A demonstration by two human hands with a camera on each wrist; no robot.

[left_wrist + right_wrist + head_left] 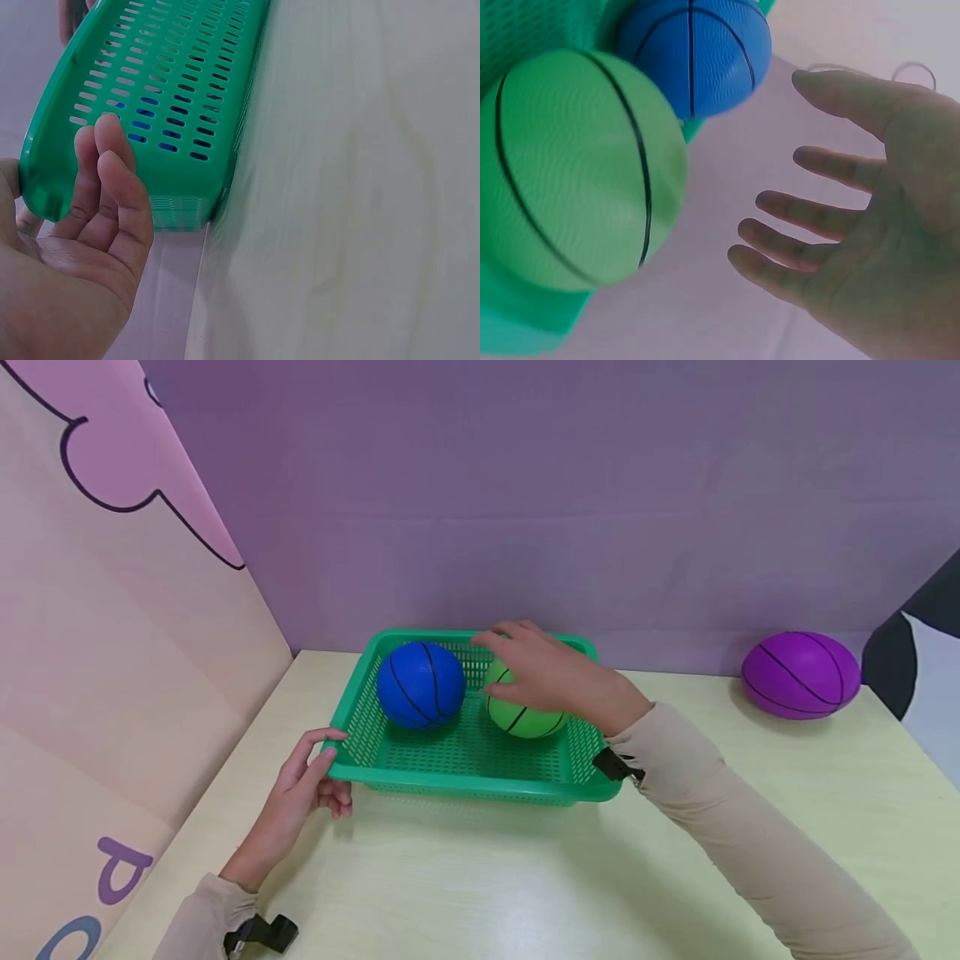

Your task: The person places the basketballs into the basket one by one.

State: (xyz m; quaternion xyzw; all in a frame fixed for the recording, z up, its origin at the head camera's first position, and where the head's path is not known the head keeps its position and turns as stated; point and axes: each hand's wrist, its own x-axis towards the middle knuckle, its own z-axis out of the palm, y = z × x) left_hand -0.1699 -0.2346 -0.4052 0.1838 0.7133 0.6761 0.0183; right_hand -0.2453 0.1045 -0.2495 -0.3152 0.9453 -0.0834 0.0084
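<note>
A green plastic basket (465, 782) with slotted walls stands on the table against the back wall. My left hand (295, 789) pinches its rim at the near left corner; in the left wrist view, the curled fingers (124, 199) lie by the outer wall. Inside the basket are a blue ball (422, 685) on the left and a green ball (525, 723) on the right, both with black lines. Over the green ball hovers my right hand (543, 670), fingers spread. The right wrist view shows a gap between that palm (900, 232) and the green ball (577, 172).
A purple ball (801, 675) lies at the far right of the pale wooden table (480, 885), close to the back wall. Purple sheeting (562, 485) covers the back, and a printed panel (135, 677) borders the left side.
</note>
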